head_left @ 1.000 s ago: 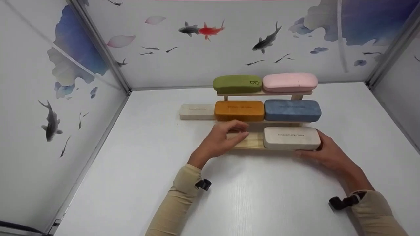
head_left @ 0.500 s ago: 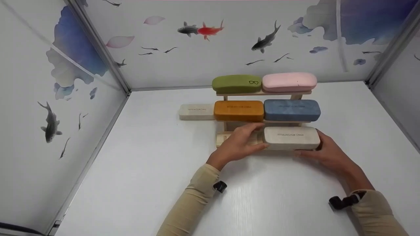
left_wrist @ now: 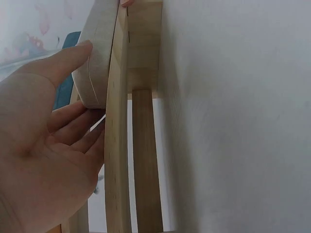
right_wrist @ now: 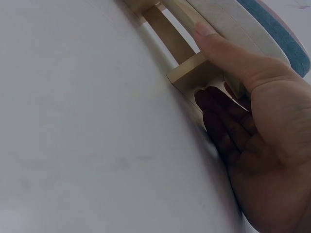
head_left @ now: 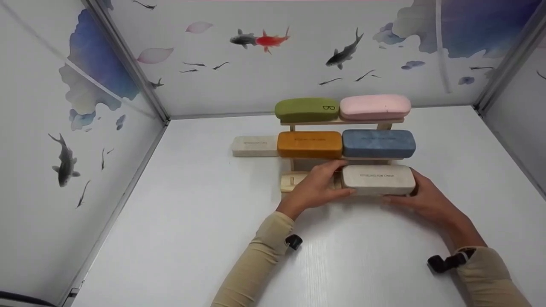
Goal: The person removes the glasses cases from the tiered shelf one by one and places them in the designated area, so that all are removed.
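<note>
A white glasses case (head_left: pixel 379 177) with printed lettering lies at the right of the wooden rack's (head_left: pixel 290 179) lowest tier. My left hand (head_left: pixel 315 185) holds its left end, the thumb (left_wrist: pixel 73 58) across the front and the other fingers reaching behind. At the opposite end my right hand (head_left: pixel 431 196) grips the case, thumb along the lower front by the shelf edge. In the right wrist view several of its fingers (right_wrist: pixel 223 121) curl in low, beside the rack's end block.
An orange case (head_left: pixel 309 145) and a blue case (head_left: pixel 379 143) fill the middle tier; a green case (head_left: pixel 307 109) and a pink case (head_left: pixel 375 107) sit on top. Left of the rack is a smaller white case (head_left: pixel 254 146) on the white table (head_left: pixel 170 234). Printed panels enclose the back and sides.
My left hand has moved right along the lowest tier and taken hold of the white case's left end. My right hand has stayed at the right end.
</note>
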### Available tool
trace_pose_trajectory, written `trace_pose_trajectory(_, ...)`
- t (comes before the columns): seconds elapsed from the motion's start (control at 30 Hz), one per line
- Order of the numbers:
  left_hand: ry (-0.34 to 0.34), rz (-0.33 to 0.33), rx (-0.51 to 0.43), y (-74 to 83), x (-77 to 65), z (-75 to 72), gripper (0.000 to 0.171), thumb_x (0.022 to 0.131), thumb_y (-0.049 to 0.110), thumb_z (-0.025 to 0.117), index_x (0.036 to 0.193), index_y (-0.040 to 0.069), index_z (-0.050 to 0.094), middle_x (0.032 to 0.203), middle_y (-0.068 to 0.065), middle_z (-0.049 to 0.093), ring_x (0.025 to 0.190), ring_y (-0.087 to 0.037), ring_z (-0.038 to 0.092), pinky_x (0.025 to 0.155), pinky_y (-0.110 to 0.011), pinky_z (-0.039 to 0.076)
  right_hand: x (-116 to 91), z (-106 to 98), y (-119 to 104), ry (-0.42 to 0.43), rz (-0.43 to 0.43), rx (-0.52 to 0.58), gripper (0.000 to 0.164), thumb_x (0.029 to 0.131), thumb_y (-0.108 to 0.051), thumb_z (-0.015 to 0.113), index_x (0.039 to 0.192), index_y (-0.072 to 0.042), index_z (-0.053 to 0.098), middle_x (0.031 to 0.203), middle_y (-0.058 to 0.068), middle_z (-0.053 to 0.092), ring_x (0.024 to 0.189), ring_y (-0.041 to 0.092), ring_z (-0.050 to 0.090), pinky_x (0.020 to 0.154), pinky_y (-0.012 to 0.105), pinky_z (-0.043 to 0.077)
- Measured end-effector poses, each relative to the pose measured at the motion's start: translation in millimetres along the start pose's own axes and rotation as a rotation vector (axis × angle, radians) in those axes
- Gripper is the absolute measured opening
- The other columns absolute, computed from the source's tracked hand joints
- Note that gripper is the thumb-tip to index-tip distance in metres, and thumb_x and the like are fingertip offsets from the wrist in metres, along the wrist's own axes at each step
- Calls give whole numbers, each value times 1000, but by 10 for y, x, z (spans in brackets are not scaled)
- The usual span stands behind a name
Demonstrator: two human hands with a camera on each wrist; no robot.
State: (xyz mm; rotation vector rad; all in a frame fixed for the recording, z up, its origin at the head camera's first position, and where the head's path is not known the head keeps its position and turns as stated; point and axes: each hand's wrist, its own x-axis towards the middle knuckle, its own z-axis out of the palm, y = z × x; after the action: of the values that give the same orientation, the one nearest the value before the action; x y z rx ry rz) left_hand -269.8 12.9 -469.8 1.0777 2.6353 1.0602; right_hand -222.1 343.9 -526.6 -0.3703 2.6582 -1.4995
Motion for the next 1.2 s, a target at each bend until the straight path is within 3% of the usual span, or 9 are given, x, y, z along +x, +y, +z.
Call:
trace_pose_trajectory(0.27, 6, -33, 63, 92, 24, 46, 78, 95, 41, 85, 160, 15, 49, 151, 0, 63, 130, -10, 62, 114, -27, 53, -2, -7, -13, -6, -19, 24, 88, 94, -25, 88, 166, -18, 38, 152, -5, 57, 131, -2, 55, 101, 7, 44)
trace_pose_trajectory(0.47, 33, -49, 70, 107, 32, 86, 72, 96, 41, 84, 157, 17, 52, 146, 2, 66, 125, -8, 62, 111, -26, 54, -6, -6, 25, -13, -35, 25, 89, 94, -24, 88, 167, -18, 36, 154, -3, 56, 132, -2, 55, 102, 7, 45)
trace_pose_trajectory(0.93, 27, -43, -18, 78, 8, 46, 69, 98, 36, 83, 155, 16, 50, 146, -2, 65, 127, -8, 60, 114, -27, 52, 2, -20, -30, -19, -46, 37, 90, 94, -21, 88, 166, -15, 36, 155, 0, 54, 134, -3, 54, 104, 5, 43)
trace_pose_trajectory(1.2, 61, -29, -76, -5, -49, 48, 69, 96, 38, 85, 154, 20, 51, 148, 0, 64, 131, -7, 59, 117, -27, 49, 17, -1, -34, -23, -37, 12, 86, 93, -24, 89, 163, -17, 39, 155, 4, 55, 132, 1, 57, 104, 6, 44)
